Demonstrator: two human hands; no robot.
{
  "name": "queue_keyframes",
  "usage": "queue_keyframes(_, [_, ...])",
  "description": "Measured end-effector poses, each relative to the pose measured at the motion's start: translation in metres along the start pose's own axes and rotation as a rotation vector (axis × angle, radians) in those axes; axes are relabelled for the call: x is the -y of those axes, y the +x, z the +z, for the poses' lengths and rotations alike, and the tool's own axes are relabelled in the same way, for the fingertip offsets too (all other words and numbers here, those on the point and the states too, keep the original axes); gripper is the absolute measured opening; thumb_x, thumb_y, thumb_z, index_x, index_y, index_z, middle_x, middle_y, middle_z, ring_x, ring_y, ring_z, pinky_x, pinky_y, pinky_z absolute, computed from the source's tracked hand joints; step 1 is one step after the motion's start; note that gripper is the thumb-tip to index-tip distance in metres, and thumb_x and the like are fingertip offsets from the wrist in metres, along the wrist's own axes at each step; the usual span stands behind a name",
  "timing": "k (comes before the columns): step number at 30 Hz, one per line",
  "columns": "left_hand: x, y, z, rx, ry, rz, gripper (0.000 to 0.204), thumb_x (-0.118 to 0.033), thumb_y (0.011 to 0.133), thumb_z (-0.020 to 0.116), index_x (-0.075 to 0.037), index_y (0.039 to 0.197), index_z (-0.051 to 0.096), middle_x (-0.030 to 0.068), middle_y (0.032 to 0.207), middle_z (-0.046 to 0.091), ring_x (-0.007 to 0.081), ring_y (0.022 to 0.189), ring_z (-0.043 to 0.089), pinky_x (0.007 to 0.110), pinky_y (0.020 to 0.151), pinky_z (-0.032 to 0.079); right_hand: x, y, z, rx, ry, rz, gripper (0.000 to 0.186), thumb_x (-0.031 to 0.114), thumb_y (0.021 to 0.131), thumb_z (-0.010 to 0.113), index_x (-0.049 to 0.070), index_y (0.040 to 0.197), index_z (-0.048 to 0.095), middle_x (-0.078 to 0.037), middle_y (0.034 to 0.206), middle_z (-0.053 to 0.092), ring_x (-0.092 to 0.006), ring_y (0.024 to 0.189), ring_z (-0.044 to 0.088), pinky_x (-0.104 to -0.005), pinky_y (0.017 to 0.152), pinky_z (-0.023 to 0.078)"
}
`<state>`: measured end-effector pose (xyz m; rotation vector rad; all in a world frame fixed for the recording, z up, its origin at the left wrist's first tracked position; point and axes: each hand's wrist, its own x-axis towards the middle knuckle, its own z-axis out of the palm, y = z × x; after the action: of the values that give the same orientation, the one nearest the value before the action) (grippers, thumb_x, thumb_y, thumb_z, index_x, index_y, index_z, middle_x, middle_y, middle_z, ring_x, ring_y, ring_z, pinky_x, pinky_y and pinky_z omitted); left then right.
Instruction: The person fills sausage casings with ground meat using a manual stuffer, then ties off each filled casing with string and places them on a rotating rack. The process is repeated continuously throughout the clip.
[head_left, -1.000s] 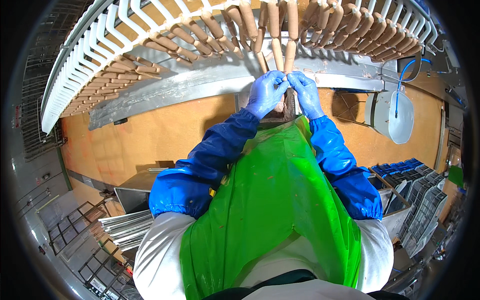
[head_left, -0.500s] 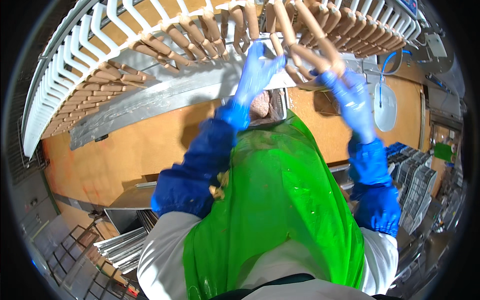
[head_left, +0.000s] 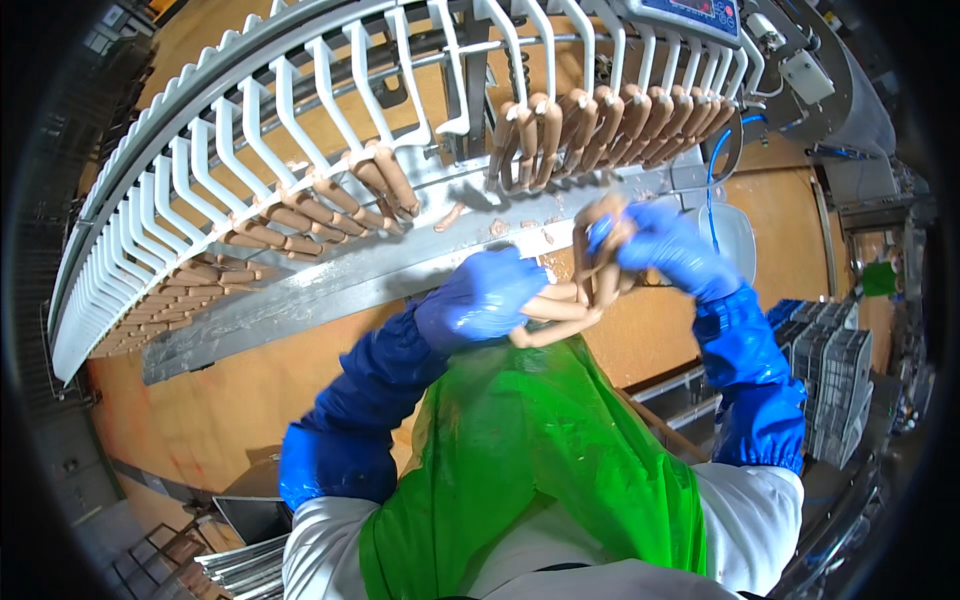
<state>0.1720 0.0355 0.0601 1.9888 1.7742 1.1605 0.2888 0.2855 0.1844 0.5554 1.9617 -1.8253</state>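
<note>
A bundle of linked sausages (head_left: 562, 328) hangs in front of my green apron, stretched between my two gloved hands. My left hand (head_left: 482, 300), in a blue glove, is closed round the ends at the left side of the bundle. The fingers of my right hand (head_left: 672, 248), also blue-gloved and slightly smeared by motion, wrap round the upper right part of it. Beyond my hands, more sausage links (head_left: 590, 130) hang in loops from white hooks (head_left: 515, 50) of a curved rail. Several hooks straight ahead of me carry no sausages.
A long metal tray (head_left: 300, 295) with meat scraps runs under the hooks. A control panel (head_left: 690, 15) sits above the rail at the far right. A white basin (head_left: 738, 245) stands beyond my right hand, and grey crates (head_left: 832, 370) are stacked at the right.
Both hands have come down toward the apron. The left, earlier spread by the hooks, is now closed on sausages. Links have come off the middle hooks, and the rail sits lower in view.
</note>
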Motion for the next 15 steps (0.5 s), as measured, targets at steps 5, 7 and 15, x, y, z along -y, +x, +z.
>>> queue_keyframes(5, [-0.033,0.154,-0.068,-0.061,-0.057,-0.100,0.041,-0.022,0.082,0.072,-0.004,0.117,0.058,0.0085,0.100,0.065,0.0217,0.086,0.065,0.037,0.072,0.052,0.003,0.022,-0.026,0.279,-0.205,-0.395,0.056,0.010,0.074,0.081,0.000,0.125,0.060,-0.005,0.114,0.063,-0.0135,0.108,0.055,-0.0304,0.095,0.046])
queue_keyframes(7, [-0.044,0.170,-0.085,-0.333,-0.293,-0.267,0.051,-0.021,0.080,0.074,-0.004,0.123,0.054,0.0093,0.110,0.063,0.0191,0.095,0.062,0.037,0.079,0.051,0.029,0.031,-0.065,0.233,-0.105,-0.422,0.051,0.011,0.074,0.077,0.001,0.121,0.062,-0.003,0.104,0.067,-0.0119,0.095,0.060,-0.0281,0.087,0.050])
queue_keyframes(15, [-0.015,0.043,-0.024,-1.232,-0.471,-0.905,0.036,-0.005,0.087,0.067,-0.003,0.119,0.051,0.0034,0.107,0.058,0.0099,0.090,0.055,0.024,0.079,0.047,0.149,0.038,-0.184,-0.402,-0.753,-0.828,0.059,0.025,0.078,0.075,-0.002,0.127,0.057,-0.012,0.115,0.061,-0.0226,0.104,0.057,-0.0357,0.094,0.048])
